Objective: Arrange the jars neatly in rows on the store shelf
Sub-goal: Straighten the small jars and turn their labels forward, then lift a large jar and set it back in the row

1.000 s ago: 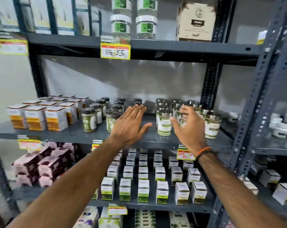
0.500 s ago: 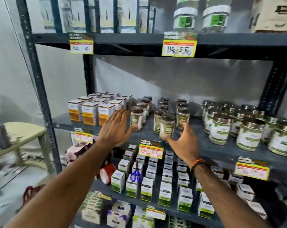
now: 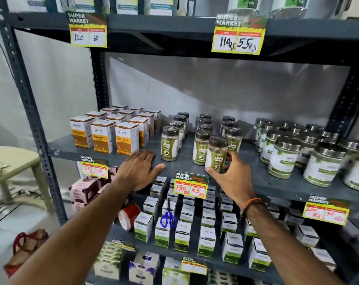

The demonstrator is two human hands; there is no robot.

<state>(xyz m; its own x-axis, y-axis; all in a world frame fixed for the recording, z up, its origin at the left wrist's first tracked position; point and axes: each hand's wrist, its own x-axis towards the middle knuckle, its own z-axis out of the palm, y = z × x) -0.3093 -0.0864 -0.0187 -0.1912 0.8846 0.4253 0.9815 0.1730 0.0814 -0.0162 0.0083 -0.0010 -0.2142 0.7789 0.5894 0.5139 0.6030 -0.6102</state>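
Note:
Slim jars with black lids and green labels stand in three loose rows on the grey middle shelf (image 3: 256,182). My right hand (image 3: 234,177) grips the front jar (image 3: 216,152) of the right-hand row near the shelf's front edge. The front jar of the left row (image 3: 170,144) and the front jar of the middle row (image 3: 201,148) stand upright and untouched. My left hand (image 3: 138,168) lies flat on the shelf's front edge, fingers spread, just left of the left row and holding nothing.
Orange turmeric boxes (image 3: 112,132) fill the shelf's left end. Wider steel-lidded jars (image 3: 285,155) crowd the right end. Price tags (image 3: 191,187) hang from the shelf edge. Below are small white-green boxes (image 3: 182,237), blue scissors (image 3: 168,220) and red tape (image 3: 129,215).
The view has swung left and closer to the slim jars. My right hand has closed on the front jar of the right row. My left hand has settled onto the shelf edge.

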